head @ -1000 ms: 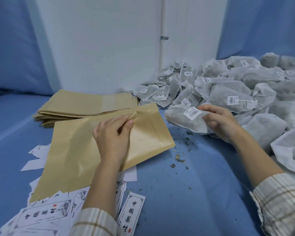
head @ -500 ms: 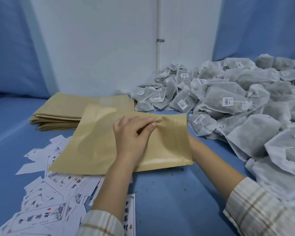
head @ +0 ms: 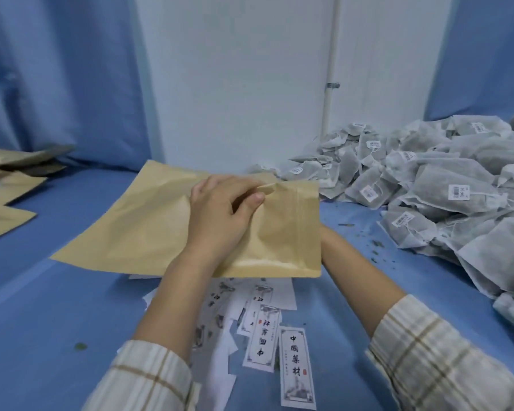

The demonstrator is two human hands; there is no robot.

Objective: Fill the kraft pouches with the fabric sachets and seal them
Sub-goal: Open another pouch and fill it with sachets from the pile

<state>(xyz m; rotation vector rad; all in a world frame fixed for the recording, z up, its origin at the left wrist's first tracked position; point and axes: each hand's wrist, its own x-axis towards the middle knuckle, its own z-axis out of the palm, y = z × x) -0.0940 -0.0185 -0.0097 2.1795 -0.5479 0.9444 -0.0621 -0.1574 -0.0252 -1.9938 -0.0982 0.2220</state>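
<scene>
**Kraft pouch held over the blue table, mouth toward the sachet heap**

The blue table (head: pixel 72 292) fills the lower view, with a white wall (head: pixel 235 84) and blue curtains (head: pixel 57 78) behind it. On the right lies a broad heap of grey fabric sachets (head: pixel 445 188), each bearing a small white barcode tag, with loose herb crumbs (head: pixel 374 244) scattered on the cloth just before it. At the far left edge lie several more flat kraft pouches (head: pixel 6 191), overlapping one another.

The kraft pouch (head: pixel 149 226) in hand is near the centre, lifted off the table. Its long axis runs left to right, slightly tilted: the closed bottom corner points down and left, and the mouth end with its zip strip points right, toward the heap. The paper bulges and creases around the mouth.

The left hand (head: pixel 220 215) lies on top of the pouch, back of the hand up, forearm reaching in from below. Its fingers are curled and, with the thumb, pinch the upper lip of the mouth. The right hand is hidden behind the pouch at its mouth end; only the right forearm (head: pixel 359 277) in a plaid sleeve shows, so its fingers cannot be told.

Beneath the pouch, printed paper labels (head: pixel 297 369) with black characters lie scattered on the table.
</scene>
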